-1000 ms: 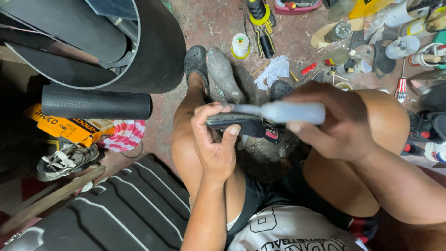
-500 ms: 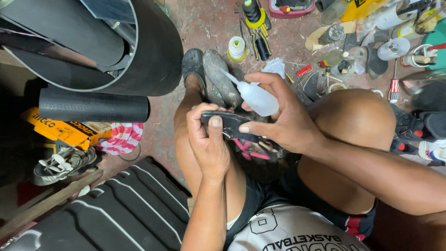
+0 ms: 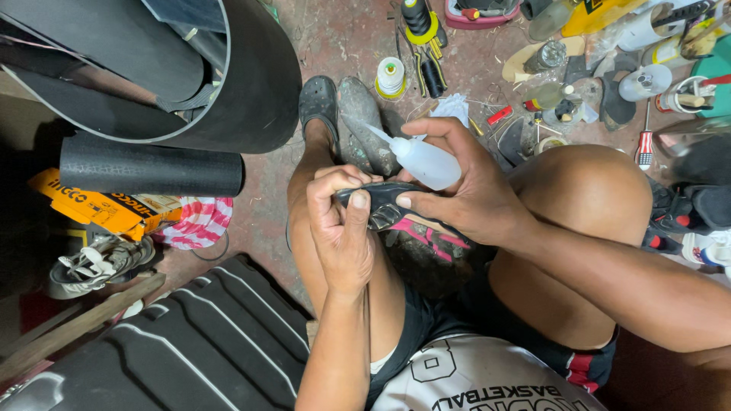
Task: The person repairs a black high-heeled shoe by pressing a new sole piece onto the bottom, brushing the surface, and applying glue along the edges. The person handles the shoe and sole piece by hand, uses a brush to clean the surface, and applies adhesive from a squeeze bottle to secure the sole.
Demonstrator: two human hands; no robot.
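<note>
My left hand (image 3: 344, 228) grips the toe end of a black shoe with a pink sole (image 3: 396, 215), held over my lap. My right hand (image 3: 464, 190) holds a small white squeeze bottle (image 3: 419, 158) with its thin nozzle pointing up and to the left, and its fingers also press on the shoe's upper edge. Both hands touch the shoe. My bare knees frame them, and my left foot in a dark clog (image 3: 320, 103) rests on the reddish floor beyond.
Large black rubber rolls (image 3: 228, 91) and a ridged rubber sheet (image 3: 190, 342) fill the left. A yellow box (image 3: 99, 205), striped cloth (image 3: 199, 221) and a worn sandal (image 3: 95, 262) lie nearby. A thread spool (image 3: 391, 76), bottles, a screwdriver (image 3: 646, 144) and shoes (image 3: 700, 221) clutter the floor ahead and right.
My right hand has swung the bottle from lying level across the shoe to nozzle up-left, and has come down so its fingers press the shoe. The left hand keeps its grip.
</note>
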